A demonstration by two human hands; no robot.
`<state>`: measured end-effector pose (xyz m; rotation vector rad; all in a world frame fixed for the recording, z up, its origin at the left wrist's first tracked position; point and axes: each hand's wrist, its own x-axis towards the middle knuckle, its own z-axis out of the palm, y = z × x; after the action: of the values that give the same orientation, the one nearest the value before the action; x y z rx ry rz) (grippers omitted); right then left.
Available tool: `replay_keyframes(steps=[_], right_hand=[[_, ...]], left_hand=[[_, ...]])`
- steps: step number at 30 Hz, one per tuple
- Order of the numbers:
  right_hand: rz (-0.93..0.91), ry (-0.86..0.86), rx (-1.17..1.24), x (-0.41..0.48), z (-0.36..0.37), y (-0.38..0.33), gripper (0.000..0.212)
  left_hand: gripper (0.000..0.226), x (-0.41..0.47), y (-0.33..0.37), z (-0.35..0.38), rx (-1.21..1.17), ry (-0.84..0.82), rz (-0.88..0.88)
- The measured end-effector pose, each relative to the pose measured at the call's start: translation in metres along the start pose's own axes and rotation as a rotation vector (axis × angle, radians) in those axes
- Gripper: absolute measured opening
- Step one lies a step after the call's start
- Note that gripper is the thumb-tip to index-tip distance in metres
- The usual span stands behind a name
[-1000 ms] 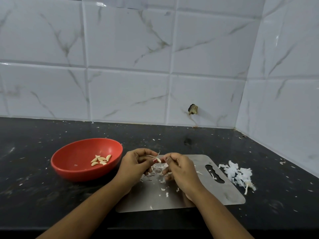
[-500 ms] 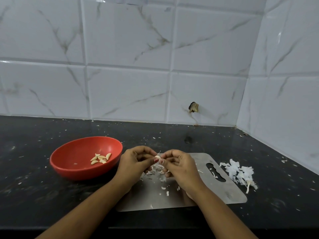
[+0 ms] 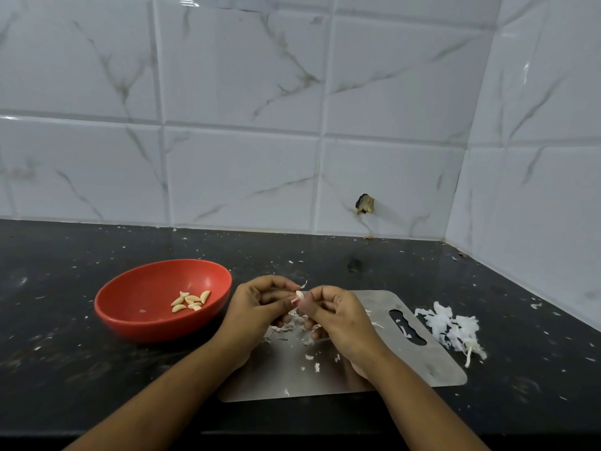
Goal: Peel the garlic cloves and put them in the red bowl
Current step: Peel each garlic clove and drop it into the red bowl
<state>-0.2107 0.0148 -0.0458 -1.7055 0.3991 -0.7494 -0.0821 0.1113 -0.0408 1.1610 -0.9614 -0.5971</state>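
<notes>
A small pale garlic clove (image 3: 299,295) sits between the fingertips of both hands, just above the steel cutting board (image 3: 419,362). My left hand (image 3: 257,310) pinches it from the left with curled fingers, and my right hand (image 3: 338,317) pinches it from the right. A thin flake of skin sticks up beside the clove. The red bowl (image 3: 136,304) stands to the left of my hands on the dark counter, with several peeled cloves (image 3: 191,301) lying in it.
Bits of garlic skin (image 3: 292,327) lie on the board under my hands. A pile of white peelings (image 3: 452,330) lies on the counter to the right of the board. White tiled walls close off the back and right side.
Both hands have lifted slightly and drawn together on the clove, which now shows more between the fingertips. The bowl and the board have not moved.
</notes>
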Motion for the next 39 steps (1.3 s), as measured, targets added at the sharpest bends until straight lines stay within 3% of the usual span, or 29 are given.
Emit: replay_keyframes(steps=[7,15,19,25,31,39], right_hand=[[0.010,-0.034,-0.042,0.0003,0.0029,-0.0011,0.011],[0.022,-0.029,-0.069,0.0004,0.0040,-0.0044,0.011],[-0.025,0.012,-0.036,0.0004,0.0014,-0.0026,0.005],[-0.071,0.033,-0.028,0.0002,0.0008,-0.0016,0.018],[-0.058,0.052,-0.010,0.0011,0.0003,-0.0013,0.010],[-0.090,0.056,-0.107,-0.0009,0.0015,-0.0034,0.027]], left_hand=[[0.017,-0.0006,-0.0007,0.0004,-0.023,0.024,-0.001],[0.034,-0.0008,-0.0035,0.0015,0.173,0.101,0.093],[0.035,0.0001,-0.0044,0.0015,0.163,0.090,0.065],[0.026,0.0027,-0.0064,0.0000,0.094,0.064,0.018],[0.035,0.0035,-0.0077,-0.0006,0.128,0.025,-0.002],[0.038,0.0041,-0.0095,-0.0019,0.126,0.025,-0.003]])
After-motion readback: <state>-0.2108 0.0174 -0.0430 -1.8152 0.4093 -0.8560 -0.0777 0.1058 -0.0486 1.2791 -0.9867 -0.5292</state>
